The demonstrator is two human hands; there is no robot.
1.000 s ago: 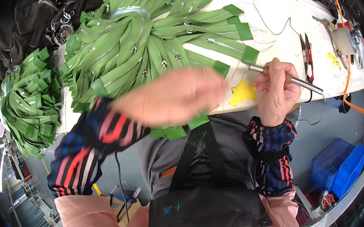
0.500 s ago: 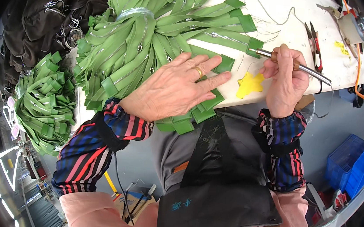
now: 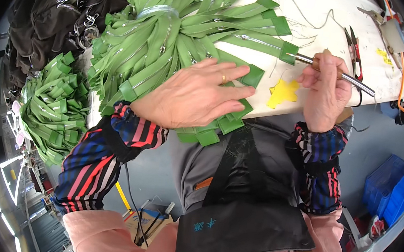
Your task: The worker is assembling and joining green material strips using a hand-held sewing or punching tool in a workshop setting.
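A large bundle of green zippers point(image 3: 146, 48) with metal teeth lies fanned out on the table, tied with a clear band. Over its near right strips rests my left hand point(image 3: 195, 94), palm down with fingers spread, a ring on one finger. A pen-shaped tool point(image 3: 359, 84) with a metal shaft and brown grip is held between the thumb and fingers of my right hand point(image 3: 326, 89). Its thin tip is at the green end tab point(image 3: 288, 53) of one zipper that points right. Whether the tip touches the tab, I cannot tell.
A yellow scrap point(image 3: 283, 93) lies between my hands on the white table point(image 3: 312, 37). Red-and-black scissors point(image 3: 355, 51) are at the right, near an orange cable point(image 3: 401, 82). More green zippers point(image 3: 55, 107) hang at left beside dark garments point(image 3: 61, 25). Blue crates point(image 3: 385, 187) stand below right.
The whole view has shifted slightly. The tool's tip has moved a little to the right across the end tab. My left hand stays on the zippers.
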